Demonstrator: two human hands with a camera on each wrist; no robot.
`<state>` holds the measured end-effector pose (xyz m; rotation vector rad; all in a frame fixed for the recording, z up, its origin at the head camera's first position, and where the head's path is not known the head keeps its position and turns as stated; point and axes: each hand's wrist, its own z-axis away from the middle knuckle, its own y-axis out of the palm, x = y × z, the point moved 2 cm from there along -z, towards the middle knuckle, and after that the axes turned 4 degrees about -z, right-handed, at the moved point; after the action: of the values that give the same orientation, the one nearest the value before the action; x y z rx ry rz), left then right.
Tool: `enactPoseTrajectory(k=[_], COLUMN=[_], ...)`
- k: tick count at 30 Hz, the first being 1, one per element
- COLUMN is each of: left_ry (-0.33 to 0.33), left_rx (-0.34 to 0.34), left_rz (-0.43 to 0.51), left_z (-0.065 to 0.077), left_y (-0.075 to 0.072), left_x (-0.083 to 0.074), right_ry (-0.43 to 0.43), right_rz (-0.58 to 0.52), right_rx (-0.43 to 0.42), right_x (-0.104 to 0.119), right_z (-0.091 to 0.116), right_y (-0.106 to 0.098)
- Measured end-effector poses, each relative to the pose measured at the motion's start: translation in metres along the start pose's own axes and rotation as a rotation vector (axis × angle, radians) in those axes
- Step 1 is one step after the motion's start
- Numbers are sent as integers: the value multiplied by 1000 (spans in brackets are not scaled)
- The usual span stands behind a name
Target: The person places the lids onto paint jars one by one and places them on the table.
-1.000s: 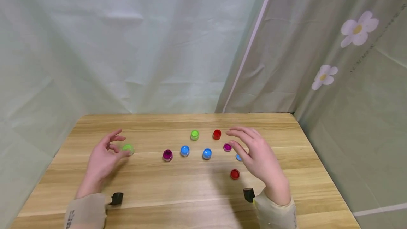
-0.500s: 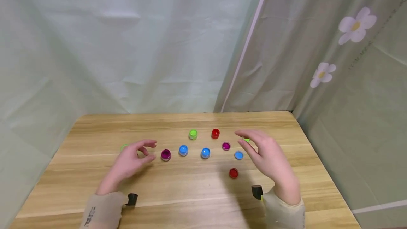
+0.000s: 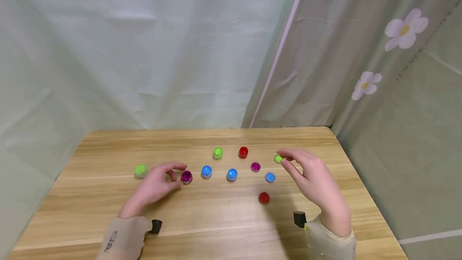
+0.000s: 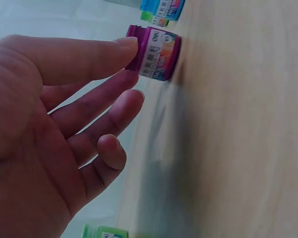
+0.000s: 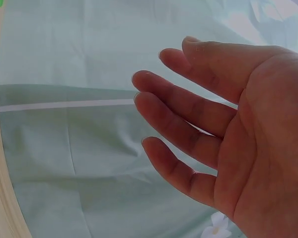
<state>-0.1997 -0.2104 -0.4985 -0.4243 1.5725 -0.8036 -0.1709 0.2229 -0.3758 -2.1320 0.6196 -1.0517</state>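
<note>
My left hand (image 3: 159,181) reaches to an uncapped purple paint jar (image 3: 186,177) standing on the table, thumb and index finger to either side of it. In the left wrist view the thumb overlaps the upper part of this labelled jar (image 4: 154,53); whether it touches is hard to tell. My right hand (image 3: 310,175) hovers at the right with loosely bent fingers, its fingertips near a light-green lid (image 3: 278,159). Nothing shows between those fingers (image 5: 174,99) in the right wrist view. A green jar (image 3: 140,171) stands left of the left hand.
Two blue jars (image 3: 232,175), a green jar (image 3: 218,153) and a red jar (image 3: 243,152) stand mid-table. To their right lie a purple lid (image 3: 255,167), a blue lid (image 3: 270,177) and a red lid (image 3: 264,198). A curtain (image 3: 180,51) hangs behind the wooden table (image 3: 216,228).
My left hand has left the green jar at the left and moved right to the purple jar. My right hand has drifted right, uncovering the blue lid and the green lid.
</note>
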Motion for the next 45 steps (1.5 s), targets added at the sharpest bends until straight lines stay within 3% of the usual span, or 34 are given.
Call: enactPoseTrajectory(k=[9, 21, 30, 45], left_ry=[-19, -65, -22, -13], left_rx=[27, 9, 13, 43], left_rz=[-21, -8, 17, 37], left_z=[-4, -4, -1, -1], left_y=[8, 15, 13, 15], left_x=[1, 4, 5, 6], right_ry=[8, 24, 37, 52], right_rz=[-23, -25, -28, -27], right_rx=[21, 53, 60, 69], right_x=[3, 3, 4, 5], right_z=[-3, -4, -3, -2], right_y=[4, 8, 8, 8])
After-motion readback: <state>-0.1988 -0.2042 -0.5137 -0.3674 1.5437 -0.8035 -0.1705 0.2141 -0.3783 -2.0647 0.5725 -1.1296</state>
